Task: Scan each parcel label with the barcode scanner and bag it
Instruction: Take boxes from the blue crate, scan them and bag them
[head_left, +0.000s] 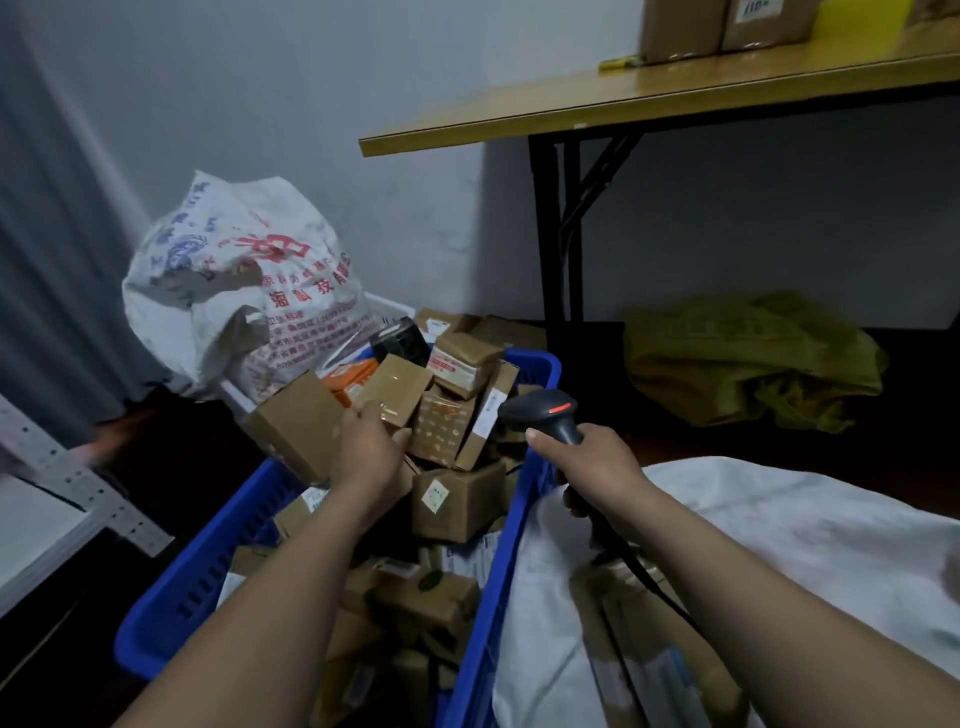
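**Parcel and scanner both held**

In a blue crate of boxes, the left hand curls its grip round a small brown parcel atop the pile. The right hand wraps its grip round the scanner's handle beside the crate's right wall, above a white sack.

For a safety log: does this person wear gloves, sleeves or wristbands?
No. The left hand and right hand are ungloved; the left forearm and right forearm are bare to the frame edge, no sleeve, watch or band showing.
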